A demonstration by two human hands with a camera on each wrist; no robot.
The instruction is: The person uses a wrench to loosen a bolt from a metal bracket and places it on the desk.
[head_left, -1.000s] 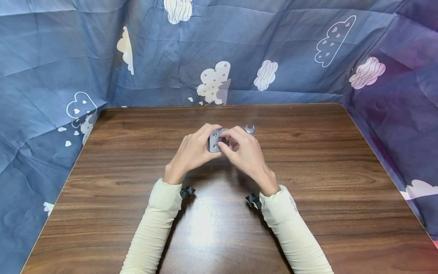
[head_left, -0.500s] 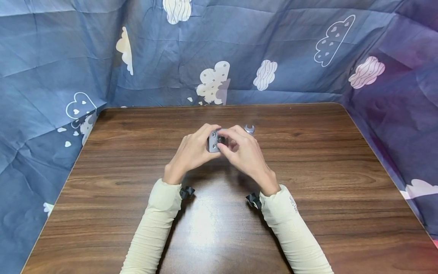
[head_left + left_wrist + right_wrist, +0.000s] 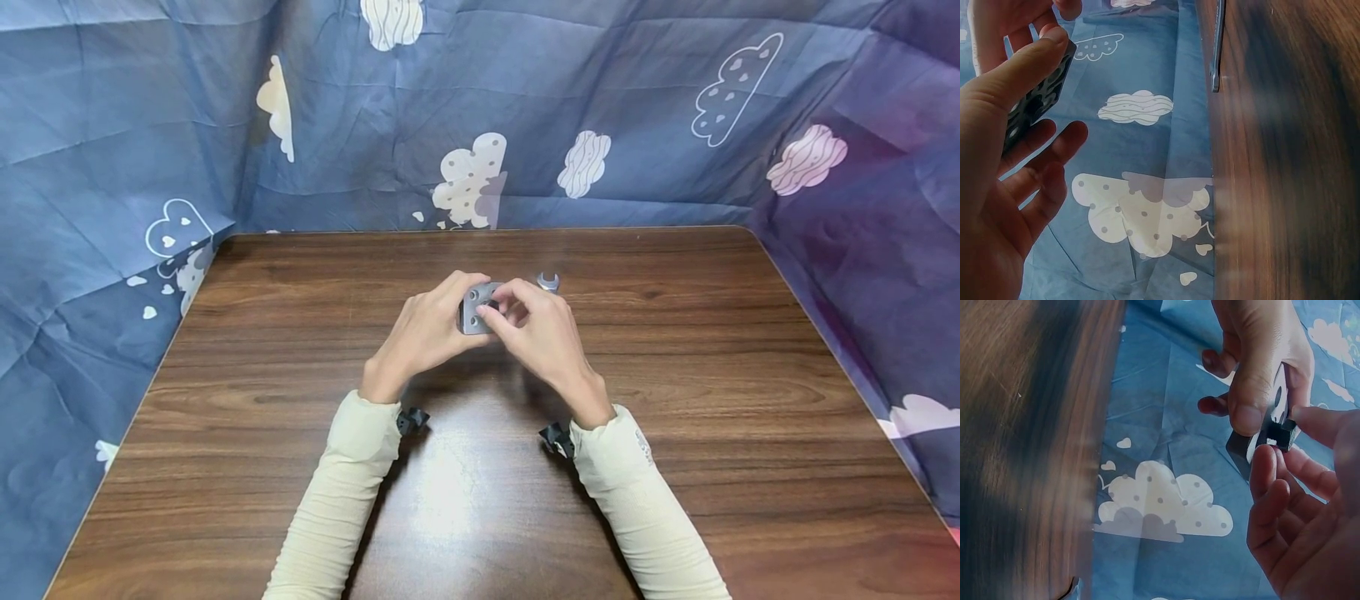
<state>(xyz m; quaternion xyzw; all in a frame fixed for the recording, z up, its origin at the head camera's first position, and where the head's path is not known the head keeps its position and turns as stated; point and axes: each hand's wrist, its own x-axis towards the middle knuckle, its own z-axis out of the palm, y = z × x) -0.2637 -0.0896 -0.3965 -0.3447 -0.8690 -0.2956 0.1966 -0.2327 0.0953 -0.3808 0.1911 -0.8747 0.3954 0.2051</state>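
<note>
Above the table's middle, my left hand (image 3: 420,329) grips a grey metal block (image 3: 471,317) by its edges, thumb on the near side. The block's face has several round holes; in the left wrist view its other side looks dark, with more openings. My right hand (image 3: 547,337) pinches a small black blocky piece (image 3: 1284,434), like a bolt head or nut, against the block's face. Thumb and fingertips lie around it, as the right wrist view shows. How far the piece goes into the block is hidden.
Behind the right hand an open-end wrench (image 3: 548,282) lies on the brown wooden table (image 3: 712,358), mostly covered by the hand in the head view. Blue cloth (image 3: 337,167) with cloud prints hangs along the table's back and sides.
Both hands and the block have shifted very slightly to the right. My right index finger has drawn back a little and bent around the black piece.
</note>
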